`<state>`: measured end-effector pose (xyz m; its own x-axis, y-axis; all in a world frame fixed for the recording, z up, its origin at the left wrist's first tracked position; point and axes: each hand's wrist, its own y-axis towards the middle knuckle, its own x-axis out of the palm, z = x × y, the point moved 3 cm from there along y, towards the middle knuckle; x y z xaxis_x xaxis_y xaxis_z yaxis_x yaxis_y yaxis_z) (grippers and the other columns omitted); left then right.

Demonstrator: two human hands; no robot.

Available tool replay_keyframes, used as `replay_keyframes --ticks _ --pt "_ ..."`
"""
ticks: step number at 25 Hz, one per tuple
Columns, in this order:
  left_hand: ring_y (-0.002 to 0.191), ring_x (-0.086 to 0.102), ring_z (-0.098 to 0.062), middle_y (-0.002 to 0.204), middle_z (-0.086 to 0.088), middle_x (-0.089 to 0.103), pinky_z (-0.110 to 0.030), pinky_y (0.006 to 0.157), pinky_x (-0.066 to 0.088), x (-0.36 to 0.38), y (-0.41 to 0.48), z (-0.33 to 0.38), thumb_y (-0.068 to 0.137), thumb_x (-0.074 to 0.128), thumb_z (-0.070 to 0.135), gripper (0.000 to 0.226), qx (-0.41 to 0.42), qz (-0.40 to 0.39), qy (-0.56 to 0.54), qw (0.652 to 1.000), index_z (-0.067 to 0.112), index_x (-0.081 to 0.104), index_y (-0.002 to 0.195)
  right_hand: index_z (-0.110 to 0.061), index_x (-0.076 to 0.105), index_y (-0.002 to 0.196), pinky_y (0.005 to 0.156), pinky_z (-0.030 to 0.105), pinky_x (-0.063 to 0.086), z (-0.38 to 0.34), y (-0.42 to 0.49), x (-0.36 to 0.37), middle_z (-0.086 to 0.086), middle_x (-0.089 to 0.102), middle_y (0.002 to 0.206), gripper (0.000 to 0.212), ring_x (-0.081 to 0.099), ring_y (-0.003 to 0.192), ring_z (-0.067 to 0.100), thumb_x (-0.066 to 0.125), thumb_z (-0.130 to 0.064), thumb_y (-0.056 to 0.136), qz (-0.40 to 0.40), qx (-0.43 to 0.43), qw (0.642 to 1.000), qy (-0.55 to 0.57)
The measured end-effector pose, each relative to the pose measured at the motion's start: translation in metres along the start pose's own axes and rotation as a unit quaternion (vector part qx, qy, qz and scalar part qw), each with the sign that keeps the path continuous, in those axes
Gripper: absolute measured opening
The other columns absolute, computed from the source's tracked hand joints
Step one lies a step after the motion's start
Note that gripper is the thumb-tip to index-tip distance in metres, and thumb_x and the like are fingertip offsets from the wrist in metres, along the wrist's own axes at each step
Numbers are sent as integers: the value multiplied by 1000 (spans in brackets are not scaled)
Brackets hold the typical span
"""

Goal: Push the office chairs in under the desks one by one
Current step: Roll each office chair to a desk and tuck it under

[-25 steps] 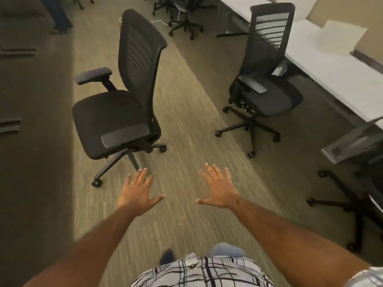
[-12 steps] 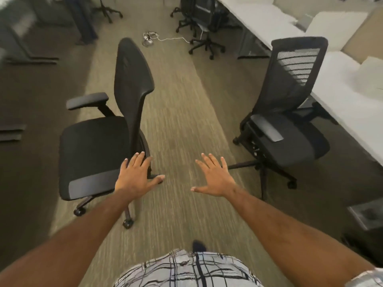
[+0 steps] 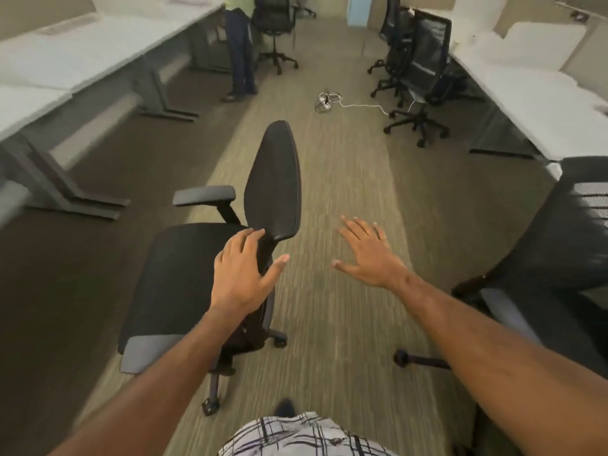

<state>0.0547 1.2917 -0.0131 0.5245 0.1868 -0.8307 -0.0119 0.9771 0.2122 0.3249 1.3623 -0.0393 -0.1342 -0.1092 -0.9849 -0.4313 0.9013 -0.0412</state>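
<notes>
- The left hand (image 3: 241,278) has moved forward from open floor to the back edge of the near chair (image 3: 274,189), fingers spread at the backrest's lower edge; contact is unclear.
- The right hand (image 3: 370,255) has kept level with it, open over the carpet (image 3: 345,192).
- The view has tipped up and advanced: the left counter (image 3: 82,57) and a standing person (image 3: 240,44) now show.
- The right chair (image 3: 543,258) has slid to the frame's edge.

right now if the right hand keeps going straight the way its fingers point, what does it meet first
Nothing close: the right hand is open over bare carpet, beside the chair backrest. Farther along lies the white cable, though depth is hard to judge.
</notes>
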Motion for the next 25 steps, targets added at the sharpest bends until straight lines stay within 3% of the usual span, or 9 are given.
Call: replay_keyframes --ticks 4,9,12,14,16,18,19,21,25 --pt "137 42 -26 149 -6 46 -53 110 37 -1 67 16 90 38 78 80 -40 0 -49 998 20 44 146 -21 28 159 124 55 -1 14 87 -30 3 12 171 77 6 157 25 30 -65 96 36 -13 999 -8" --pt "136 44 -27 154 -8 38 -49 108 44 23 128 36 82 51 79 97 -135 -81 -70 985 17 30 153 -24 38 155 123 55 5 17 197 -77 5 24 168 72 16 155 26 21 -61 95 110 -73 989 61" --pt "135 46 -26 157 -7 34 -43 107 45 34 153 31 79 61 77 106 -196 -119 -104 968 18 20 157 -24 45 151 123 54 4 15 263 -84 5 28 166 70 19 154 27 23 -61 95 100 -169 980 27" --pt "126 52 -22 151 -5 42 -35 99 47 37 167 26 76 63 76 106 -234 -131 -113 957 21 21 156 -21 54 144 122 56 5 13 307 -83 6 36 163 68 24 152 28 27 -60 96 91 -246 965 -2" --pt "112 59 -16 139 0 54 -37 94 52 39 172 24 69 62 80 105 -261 -131 -106 951 26 28 152 -17 66 128 121 55 14 6 343 -80 9 54 148 66 39 143 28 27 -58 95 47 -314 948 -15" --pt "104 61 -12 129 6 59 -38 89 55 41 168 32 70 60 78 97 -293 -104 -98 946 30 32 149 -14 71 99 110 54 34 -5 368 -80 8 71 110 64 61 111 28 25 -58 93 -12 -383 923 -32" --pt "101 62 -11 125 8 60 -37 87 55 41 166 38 75 60 75 89 -309 -83 -86 944 31 33 149 -14 71 92 102 52 40 -10 375 -80 6 72 96 64 64 97 28 25 -59 93 -33 -417 907 -48" --pt "103 61 -13 125 9 60 -36 85 52 40 163 55 86 54 71 76 -338 -57 -23 939 32 32 148 -16 74 95 93 47 44 -14 385 -74 4 74 91 63 65 89 27 28 -58 92 -53 -476 875 -76" --pt "109 61 -23 126 4 61 -38 82 47 48 163 77 87 35 80 74 -426 -28 92 899 32 36 144 -15 71 79 75 45 48 -14 394 -65 6 69 74 63 60 72 30 31 -61 92 -27 -534 843 -67"
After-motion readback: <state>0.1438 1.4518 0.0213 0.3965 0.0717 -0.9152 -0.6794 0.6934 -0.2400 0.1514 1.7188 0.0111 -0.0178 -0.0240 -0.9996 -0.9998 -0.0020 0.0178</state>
